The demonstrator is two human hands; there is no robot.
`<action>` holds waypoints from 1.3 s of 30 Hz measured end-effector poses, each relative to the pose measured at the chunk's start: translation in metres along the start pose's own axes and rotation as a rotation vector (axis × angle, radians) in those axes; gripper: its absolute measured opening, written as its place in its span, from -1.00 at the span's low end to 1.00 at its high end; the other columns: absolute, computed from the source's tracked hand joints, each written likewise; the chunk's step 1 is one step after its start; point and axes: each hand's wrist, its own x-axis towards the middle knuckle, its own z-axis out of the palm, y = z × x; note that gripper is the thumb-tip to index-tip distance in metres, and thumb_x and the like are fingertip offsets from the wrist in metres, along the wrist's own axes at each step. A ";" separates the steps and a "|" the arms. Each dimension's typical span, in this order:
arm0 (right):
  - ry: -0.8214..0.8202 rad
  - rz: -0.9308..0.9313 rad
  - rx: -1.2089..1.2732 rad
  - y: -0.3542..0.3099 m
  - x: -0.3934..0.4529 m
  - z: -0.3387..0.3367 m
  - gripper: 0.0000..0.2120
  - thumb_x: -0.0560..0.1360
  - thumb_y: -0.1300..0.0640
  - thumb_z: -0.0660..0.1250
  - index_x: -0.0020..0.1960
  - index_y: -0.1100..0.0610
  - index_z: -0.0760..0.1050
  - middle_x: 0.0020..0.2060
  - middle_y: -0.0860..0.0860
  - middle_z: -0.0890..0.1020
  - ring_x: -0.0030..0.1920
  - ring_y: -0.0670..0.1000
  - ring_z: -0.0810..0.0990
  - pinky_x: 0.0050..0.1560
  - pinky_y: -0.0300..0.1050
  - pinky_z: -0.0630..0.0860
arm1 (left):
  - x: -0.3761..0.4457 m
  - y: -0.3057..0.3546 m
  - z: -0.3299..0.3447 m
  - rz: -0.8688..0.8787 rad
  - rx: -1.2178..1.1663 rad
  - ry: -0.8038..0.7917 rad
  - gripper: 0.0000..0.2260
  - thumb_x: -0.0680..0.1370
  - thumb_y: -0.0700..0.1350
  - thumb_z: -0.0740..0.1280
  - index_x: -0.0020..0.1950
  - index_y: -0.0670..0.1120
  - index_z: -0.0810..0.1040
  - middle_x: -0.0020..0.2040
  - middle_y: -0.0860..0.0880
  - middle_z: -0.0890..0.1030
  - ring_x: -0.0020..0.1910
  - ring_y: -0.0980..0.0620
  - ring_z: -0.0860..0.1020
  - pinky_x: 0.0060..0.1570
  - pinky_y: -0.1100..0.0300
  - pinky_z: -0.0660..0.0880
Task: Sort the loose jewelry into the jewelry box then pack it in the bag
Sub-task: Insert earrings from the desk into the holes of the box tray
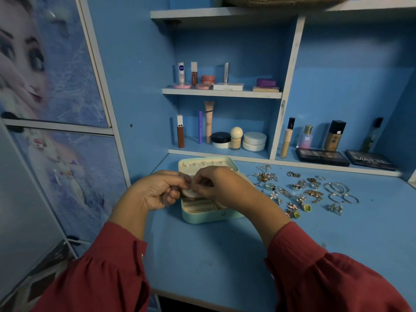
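While both hands' fingers (188, 179) pinch something tiny, loose jewelry (301, 192) lies beside the jewelry box (209, 216).

Blue desk (213, 255): jewelry box (202, 216), loose jewelry (301, 192).

The mint jewelry box (203, 216) lies open on the table; loose jewelry (301, 192) is scattered just to its right.

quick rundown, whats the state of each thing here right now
jewelry box: open, lid tipped back, on the desk
loose jewelry: spread on the desk, right of the box, outside it
left hand: over the box, fingers curled, pinching something small
right hand: over the box, fingertips meeting the left hand's
bangles: lying flat, overlapping
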 end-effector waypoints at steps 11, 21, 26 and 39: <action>-0.051 -0.048 -0.094 -0.006 0.003 0.000 -0.85 0.53 0.22 0.28 0.00 0.24 0.60 -0.10 0.16 0.63 -0.11 0.10 0.55 -0.09 -0.09 0.43 | 0.007 -0.003 -0.004 0.004 -0.040 0.003 -0.80 0.49 -0.44 0.20 -0.16 -0.18 0.52 -0.51 -0.02 0.42 -0.68 0.21 0.22 -0.68 0.45 0.11; -0.058 -0.081 -0.090 -0.001 0.004 0.002 -0.88 0.51 0.23 0.32 -0.03 0.22 0.61 -0.13 0.14 0.63 -0.12 0.09 0.55 -0.10 -0.07 0.43 | 0.010 -0.004 -0.006 0.008 -0.040 -0.003 -0.80 0.49 -0.44 0.20 -0.14 -0.19 0.53 -0.48 -0.04 0.44 -0.68 0.21 0.22 -0.67 0.46 0.13; -0.005 -0.101 -0.052 0.003 -0.001 0.004 -0.88 0.52 0.21 0.31 0.00 0.22 0.58 -0.11 0.11 0.60 -0.17 0.00 0.50 -0.16 -0.26 0.39 | 0.004 -0.002 -0.004 0.026 0.020 -0.025 -0.82 0.49 -0.44 0.22 -0.15 -0.20 0.53 -0.52 -0.02 0.44 -0.67 0.20 0.28 -0.69 0.44 0.18; 0.155 0.140 0.151 0.052 -0.026 -0.048 -0.90 0.53 0.11 0.34 -0.11 -0.06 0.59 -0.21 -0.20 0.62 -0.19 -0.31 0.53 -0.20 -0.45 0.40 | -0.004 0.004 -0.005 0.080 -0.048 -0.046 -0.91 0.36 -0.18 0.39 -0.21 -0.18 0.66 -0.31 -0.21 0.65 -0.60 0.16 0.41 -0.67 0.39 0.29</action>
